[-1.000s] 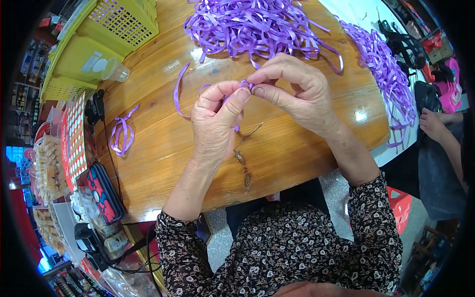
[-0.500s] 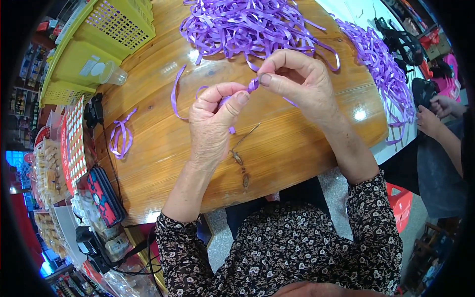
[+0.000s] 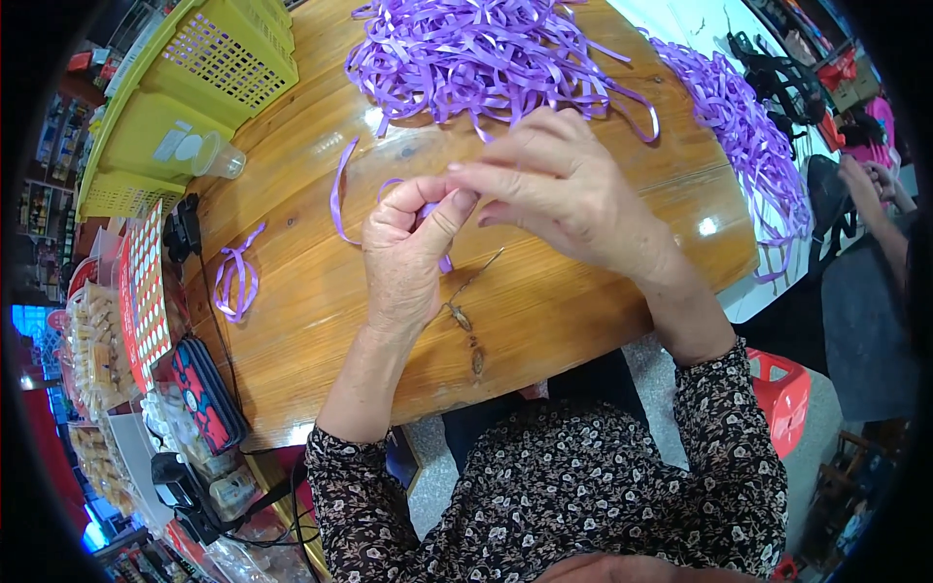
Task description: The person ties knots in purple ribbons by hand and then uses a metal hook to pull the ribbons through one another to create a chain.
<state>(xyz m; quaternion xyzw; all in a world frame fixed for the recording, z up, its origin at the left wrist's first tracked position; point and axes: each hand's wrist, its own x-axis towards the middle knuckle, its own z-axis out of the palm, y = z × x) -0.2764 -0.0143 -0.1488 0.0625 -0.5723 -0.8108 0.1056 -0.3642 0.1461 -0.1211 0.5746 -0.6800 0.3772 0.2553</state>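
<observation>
Between the thumb and bent fingers of my left hand (image 3: pixel 406 248) a purple ribbon (image 3: pixel 445 263) is pinched, mostly hidden by the hand. A short end of it shows below the palm. My right hand (image 3: pixel 573 189) is partly smeared by motion, its fingers stretched out and thumb apart from them. Its forefinger reaches over to the left fingertips, and no ribbon shows in its grasp. Beyond both hands lies a big tangled pile of purple ribbons (image 3: pixel 476 63). One loose ribbon strand (image 3: pixel 336 199) curves on the table just left of my left hand.
On the wooden table (image 3: pixel 544 321) a small ribbon bundle (image 3: pixel 236 282) lies at left. A yellow basket (image 3: pixel 185 87), clear plastic cup (image 3: pixel 220 155) and patterned wallet (image 3: pixel 207 394) line the left side. More ribbons (image 3: pixel 753 146) hang at right, near another person's hands (image 3: pixel 870 189).
My right hand has let go of the knotted-looking ribbon part it pinched, its fingers straightening and sweeping left over my left fingertips. My left hand keeps its pinch.
</observation>
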